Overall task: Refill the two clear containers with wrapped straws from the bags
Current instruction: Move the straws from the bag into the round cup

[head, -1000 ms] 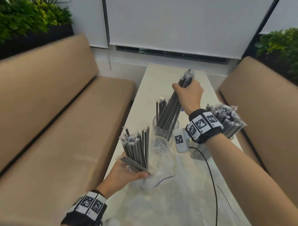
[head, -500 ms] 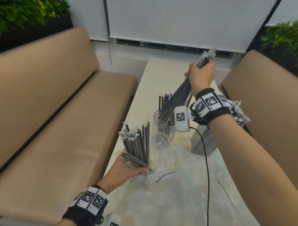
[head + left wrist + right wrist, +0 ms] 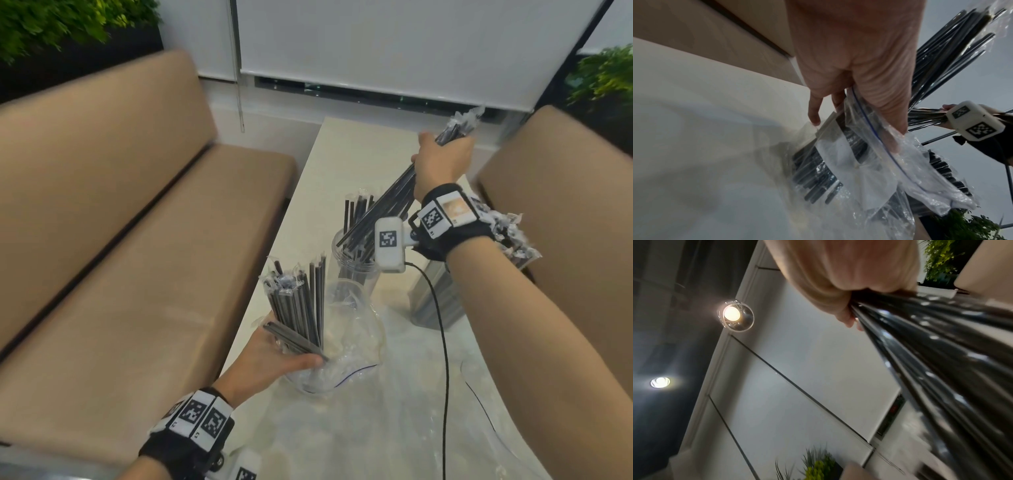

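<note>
Above the far clear container [image 3: 356,260], the right hand [image 3: 442,164] is clenched around a bundle of wrapped straws [image 3: 383,212], fingers curled tight about its upper part; the bundle's long axis slants, its crinkled wrapper ends up and to the right past the fist, its lower ends down and to the left, at or just over the container's rim; whether they have entered the mouth I cannot tell; a few straws already stand upright inside; to my judgement the coming move turns on that slant, since the bundle must swing nearer upright for the lower ends to slide down; the right hand is plainly the nearer one to this container; nearer the person, the left hand [image 3: 274,359] grips a clear bag [image 3: 346,349] on the desk [image 3: 346,154] with a second sheaf of straws [image 3: 301,301] standing roughly upright out of it, fingers and thumb wrapped round film and straws together; another container lies behind the right wrist, mostly hidden.
</note>
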`<state>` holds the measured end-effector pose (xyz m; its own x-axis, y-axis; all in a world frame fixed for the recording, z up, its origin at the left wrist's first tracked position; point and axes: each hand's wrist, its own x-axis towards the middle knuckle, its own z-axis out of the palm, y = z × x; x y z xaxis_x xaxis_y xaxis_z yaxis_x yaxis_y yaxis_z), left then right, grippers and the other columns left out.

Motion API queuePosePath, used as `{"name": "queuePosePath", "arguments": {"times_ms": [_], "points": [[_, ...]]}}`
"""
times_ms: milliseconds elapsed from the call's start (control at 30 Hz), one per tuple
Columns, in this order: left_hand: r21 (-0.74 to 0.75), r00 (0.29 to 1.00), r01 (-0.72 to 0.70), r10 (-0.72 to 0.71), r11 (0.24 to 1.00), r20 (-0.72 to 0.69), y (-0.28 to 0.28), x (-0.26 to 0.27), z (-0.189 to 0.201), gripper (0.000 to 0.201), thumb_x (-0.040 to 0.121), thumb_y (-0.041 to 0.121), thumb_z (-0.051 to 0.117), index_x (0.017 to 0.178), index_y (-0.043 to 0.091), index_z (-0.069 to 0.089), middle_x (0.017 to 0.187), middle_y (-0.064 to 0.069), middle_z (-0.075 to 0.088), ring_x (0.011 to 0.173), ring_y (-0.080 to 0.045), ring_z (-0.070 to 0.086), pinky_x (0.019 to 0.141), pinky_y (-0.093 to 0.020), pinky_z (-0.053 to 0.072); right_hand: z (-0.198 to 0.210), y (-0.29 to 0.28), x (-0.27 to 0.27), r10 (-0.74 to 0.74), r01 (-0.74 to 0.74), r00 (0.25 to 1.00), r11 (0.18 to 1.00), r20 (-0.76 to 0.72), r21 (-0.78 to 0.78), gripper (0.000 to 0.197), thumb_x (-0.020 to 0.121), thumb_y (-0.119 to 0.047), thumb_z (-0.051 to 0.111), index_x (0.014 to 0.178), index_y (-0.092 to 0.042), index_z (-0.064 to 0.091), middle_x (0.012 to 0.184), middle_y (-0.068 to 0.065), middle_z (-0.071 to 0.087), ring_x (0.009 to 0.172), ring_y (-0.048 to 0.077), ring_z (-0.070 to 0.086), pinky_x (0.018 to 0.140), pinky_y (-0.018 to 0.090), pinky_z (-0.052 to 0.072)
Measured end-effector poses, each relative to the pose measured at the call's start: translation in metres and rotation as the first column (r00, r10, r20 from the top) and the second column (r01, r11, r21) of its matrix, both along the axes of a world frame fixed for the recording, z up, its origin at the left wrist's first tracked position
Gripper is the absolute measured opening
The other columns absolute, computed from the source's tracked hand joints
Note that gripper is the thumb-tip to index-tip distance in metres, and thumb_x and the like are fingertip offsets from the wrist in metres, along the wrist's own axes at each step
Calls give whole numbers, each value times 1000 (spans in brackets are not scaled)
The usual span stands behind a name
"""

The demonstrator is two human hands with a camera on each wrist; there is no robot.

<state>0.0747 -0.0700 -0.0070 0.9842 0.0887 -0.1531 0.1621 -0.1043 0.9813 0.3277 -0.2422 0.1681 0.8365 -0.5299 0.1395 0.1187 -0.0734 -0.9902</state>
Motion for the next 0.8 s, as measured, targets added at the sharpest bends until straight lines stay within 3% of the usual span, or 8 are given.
{"name": "queuePosePath", "arguments": {"times_ms": [167,233,300,333,500,633,800], "points": [[-1,1000,15,-15,1000,-12,-2,0,1,50,60,2,91,104,4,68,92,3,77,83,1,71,71,-8,50,-34,11,-22,26,-24,999,998,42,-64,45,86,-17,68,125,-6,47,111,11,62,98,36,68,85,47,58],[-3,1000,16,-16,1000,-14,-2,-1,1,49,60,1,90,104,4,67,93,1,77,82,2,71,70,-6,50,-44,9,-23,36,-34,999,997,39,-64,47,89,-17,65,128,-3,44,98,5,60,85,34,70,71,38,61],[-4,1000,17,-17,1000,-13,-1,-1,1,48,60,2,90,103,5,68,94,-2,76,82,1,71,70,-6,50,-41,6,-27,34,-31,998,998,50,-51,44,92,-15,62,129,-1,42,87,0,56,62,25,69,48,24,56],[0,1000,18,-18,1000,-11,0,-1,0,48,60,4,91,103,5,68,95,-2,76,83,0,71,70,-6,50,-36,4,-29,26,-22,996,998,81,-54,42,93,-15,61,127,-1,42,87,1,57,54,21,67,43,23,53],[19,999,14,-13,1000,-33,0,0,-6,51,58,12,93,103,7,69,95,3,77,87,0,70,73,-7,49,-9,-3,-30,0,34,958,993,288,-116,27,94,-10,54,117,-4,42,78,1,60,48,21,69,43,30,55],[28,1000,14,-14,1000,-28,-2,0,-8,54,56,15,94,104,8,69,96,3,77,90,1,70,74,-7,49,-10,-1,-31,30,27,951,983,309,-180,31,96,-11,50,124,-1,39,76,0,59,50,24,68,43,29,54],[28,999,17,-16,999,-37,-1,-1,-10,49,56,15,94,99,11,72,96,4,77,91,-2,70,77,-10,51,-16,4,-38,96,-23,947,972,307,-233,18,97,-11,49,111,-9,37,79,0,56,59,36,66,47,34,57]]}}
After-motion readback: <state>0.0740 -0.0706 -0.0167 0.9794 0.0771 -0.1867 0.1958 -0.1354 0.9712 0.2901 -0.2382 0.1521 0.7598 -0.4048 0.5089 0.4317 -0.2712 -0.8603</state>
